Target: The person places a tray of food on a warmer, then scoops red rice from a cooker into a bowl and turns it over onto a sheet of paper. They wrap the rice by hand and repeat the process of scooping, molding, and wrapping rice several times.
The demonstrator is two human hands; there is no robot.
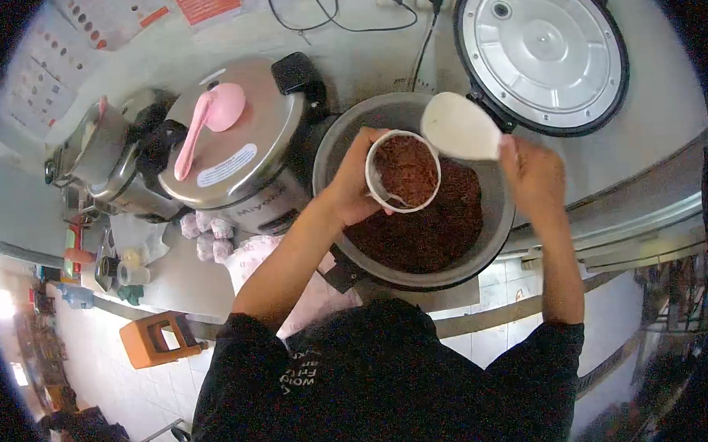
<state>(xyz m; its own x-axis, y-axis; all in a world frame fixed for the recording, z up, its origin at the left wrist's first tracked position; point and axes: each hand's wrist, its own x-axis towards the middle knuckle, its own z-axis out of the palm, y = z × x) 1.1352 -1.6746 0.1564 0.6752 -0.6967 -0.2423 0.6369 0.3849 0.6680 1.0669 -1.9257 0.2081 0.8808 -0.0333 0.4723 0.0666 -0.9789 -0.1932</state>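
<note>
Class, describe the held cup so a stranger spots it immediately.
Find the large open pot of brown food. Above it, the left hand holds the cup. Unlike the white paddle in the right hand, it is round and contains brown food.

Pot (339, 143): grey, round, open, wide-mouthed; the landmark for the rest. Grainy mass (430, 245): dark reddish-brown, heaped in the bottom of the pot. Cup (379, 187): white, round-rimmed, lidless, raised above the pot, its mouth in full view; reddish-brown content (409, 171) of similar look inside. Paddle (462, 128): off-white, broad oval blade, slightly blurred, over the pot's far right part; contact with cup indeterminable.
</note>
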